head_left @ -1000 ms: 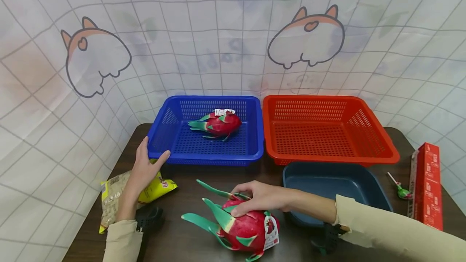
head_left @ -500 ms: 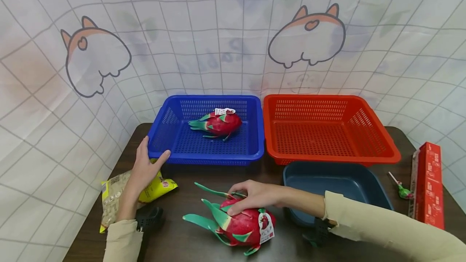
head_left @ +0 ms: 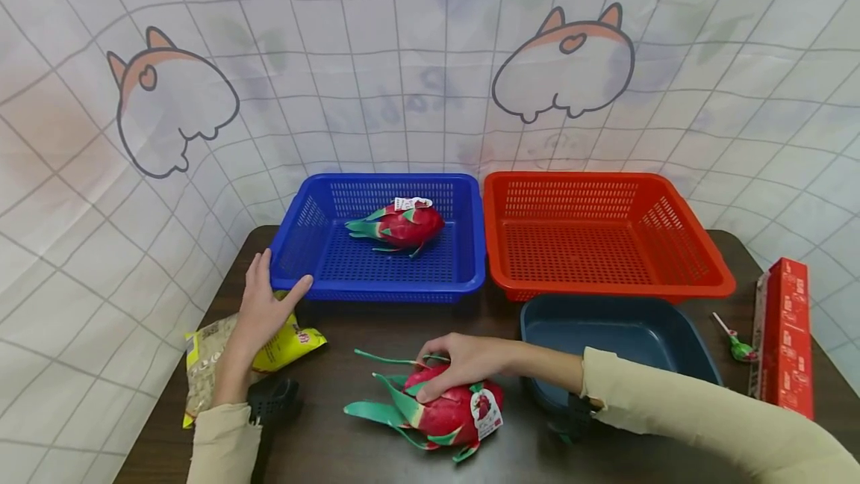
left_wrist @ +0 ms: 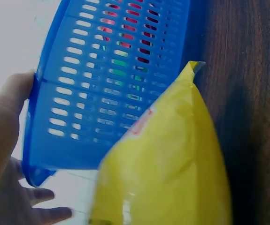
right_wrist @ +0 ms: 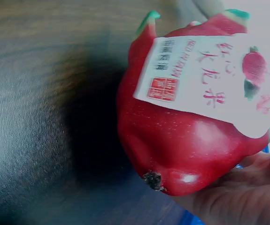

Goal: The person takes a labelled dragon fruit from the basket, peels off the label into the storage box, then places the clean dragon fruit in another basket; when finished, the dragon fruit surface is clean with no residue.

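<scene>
My right hand (head_left: 463, 364) grips a red dragon fruit (head_left: 450, 409) from above, over the front middle of the dark table. Long green leaf tips point left, and a white label (right_wrist: 200, 79) hangs on its side. Whether the fruit touches the table I cannot tell. My left hand (head_left: 262, 312), fingers spread, touches the front left corner of a blue basket (head_left: 376, 294); in the left wrist view the thumb lies against the rim. A second labelled dragon fruit (head_left: 410, 227) lies inside that basket. Below the left hand is a yellow bag (head_left: 289, 346), partly hidden by the forearm.
An orange-red basket (head_left: 611, 291) stands right of the blue one. In front of it sits a dark blue tub (head_left: 605, 327), partly behind my right forearm. A lollipop (head_left: 742, 349) and a tall red box (head_left: 786, 338) are at the table's right edge.
My right hand and the held dragon fruit have shifted slightly left, and the label end has swung left and up a little. The left hand keeps its place at the basket corner.
</scene>
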Tool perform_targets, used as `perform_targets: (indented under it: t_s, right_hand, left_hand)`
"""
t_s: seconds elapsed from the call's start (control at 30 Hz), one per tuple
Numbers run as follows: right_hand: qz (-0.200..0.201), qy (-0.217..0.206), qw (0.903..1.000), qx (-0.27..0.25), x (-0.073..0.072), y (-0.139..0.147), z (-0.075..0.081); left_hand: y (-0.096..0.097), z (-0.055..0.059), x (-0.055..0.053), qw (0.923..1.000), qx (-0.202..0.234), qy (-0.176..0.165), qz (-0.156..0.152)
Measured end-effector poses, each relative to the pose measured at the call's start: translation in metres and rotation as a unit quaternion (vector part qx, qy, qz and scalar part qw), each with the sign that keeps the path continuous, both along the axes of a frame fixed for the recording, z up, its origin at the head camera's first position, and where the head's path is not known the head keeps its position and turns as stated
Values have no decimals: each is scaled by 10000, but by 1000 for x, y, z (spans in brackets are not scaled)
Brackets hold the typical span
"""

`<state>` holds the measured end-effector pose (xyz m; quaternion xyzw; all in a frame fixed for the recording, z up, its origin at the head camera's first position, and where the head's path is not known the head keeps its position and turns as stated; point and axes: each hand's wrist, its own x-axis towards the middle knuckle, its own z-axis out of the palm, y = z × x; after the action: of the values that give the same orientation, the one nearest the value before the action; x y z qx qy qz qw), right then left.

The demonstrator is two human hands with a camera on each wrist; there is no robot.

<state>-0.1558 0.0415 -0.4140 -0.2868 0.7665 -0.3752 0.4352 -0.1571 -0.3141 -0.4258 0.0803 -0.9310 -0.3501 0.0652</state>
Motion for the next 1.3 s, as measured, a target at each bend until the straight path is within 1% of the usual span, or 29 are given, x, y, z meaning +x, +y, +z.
perform_targets:
  t_s: [0.1,0.13,0.2,0.3,0.4,0.47,0.5,0.53,0.6,0.7,0.77,0.83,0.87,0.93,0.97,1.03,1.13,1.17,1.23,1.3]
  right_hand:
    - [194,175,9996,109,1,-1,-1]
    - [217,262,9993,154,1,-1,-1]
    - [232,420,9986,238,2,-1,-1]
    - [187,707,9967,361,2,0,0]
    - [176,1022,9940,360,2,1,2]
    - [145,1260,9915,288,2,1,3]
    - [126,1367,9902,243,3,1,3]
    - [104,1483,9887,188,4,2,3]
    - [34,1630,9866,77,7,3,4]
    - [-152,1644,9863,-66,11,6,3]
    - [-286,1559,9872,-166,13,8,2]
    - [-415,1488,9876,-267,16,12,3]
    - [-472,1475,9874,-311,17,15,4]
    - [-585,1511,9859,-415,21,21,7]
    - [-641,1558,9846,-462,23,24,9]
    - [-727,1729,9807,-551,27,31,12]
    - [-812,2010,9734,-743,35,42,16]
    - [-835,2086,9710,-818,37,45,17]
    - [-899,2227,9658,-982,43,51,17]
    - [-979,2379,9595,-1150,48,56,17]
  left_hand:
    - [7,7,1,9980,-358,515,106]
    - [10,10,1,9968,-432,673,97]
    - [17,18,3,9948,-465,906,-12]
    - [27,28,7,9947,-338,935,-251]
    - [35,35,10,9942,-185,932,-500]
    - [41,38,13,9915,36,1008,-818]
    - [44,39,15,9886,161,1082,-1035]
    - [48,42,18,9847,283,1153,-1278]
    - [59,47,25,9742,517,1191,-1845]
    - [79,52,37,9554,731,1025,-2673]
    - [91,51,43,9397,877,758,-3219]
    - [102,47,46,9209,1062,427,-3726]
    - [107,45,47,9111,1139,257,-3954]
    - [114,39,49,8943,1263,-113,-4292]
    - [117,35,49,8876,1318,-295,-4403]
    - [121,30,50,8789,1330,-569,-4545]
    - [124,24,51,8700,1369,-938,-4644]
    - [125,23,52,8681,1347,-1038,-4664]
    - [126,22,53,8628,1275,-1159,-4753]
    - [128,20,54,8576,1105,-1255,-4863]
